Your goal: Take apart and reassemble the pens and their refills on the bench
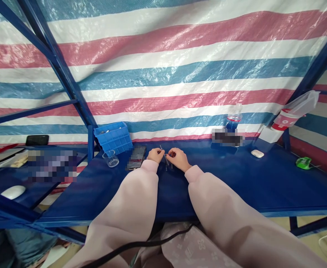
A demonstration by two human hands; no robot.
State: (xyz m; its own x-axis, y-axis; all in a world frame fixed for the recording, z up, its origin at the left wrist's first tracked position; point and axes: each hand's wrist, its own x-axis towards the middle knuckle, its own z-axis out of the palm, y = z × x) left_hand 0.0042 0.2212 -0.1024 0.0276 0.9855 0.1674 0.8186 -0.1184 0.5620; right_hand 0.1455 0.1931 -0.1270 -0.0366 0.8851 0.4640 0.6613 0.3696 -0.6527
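Observation:
Both of my arms in pale pink sleeves reach out over a blue table [236,186]. My left hand [155,155] is curled shut on a thin dark stick-like tool [163,157] that points up and away. My right hand [177,157] is closed in a pinch close beside it, with something small and reddish at the fingertips that I cannot make out. The two hands almost touch. A phone [137,157] with a lit screen lies just left of my left hand.
A small clear glass cup [111,158] and a blue plastic compartment box [113,137] stand left of the phone. A water bottle [233,118], a white earbud case [257,153] and a green object [303,162] are at the right. A white mouse [13,191] lies on the neighbouring table. A striped tarp hangs behind.

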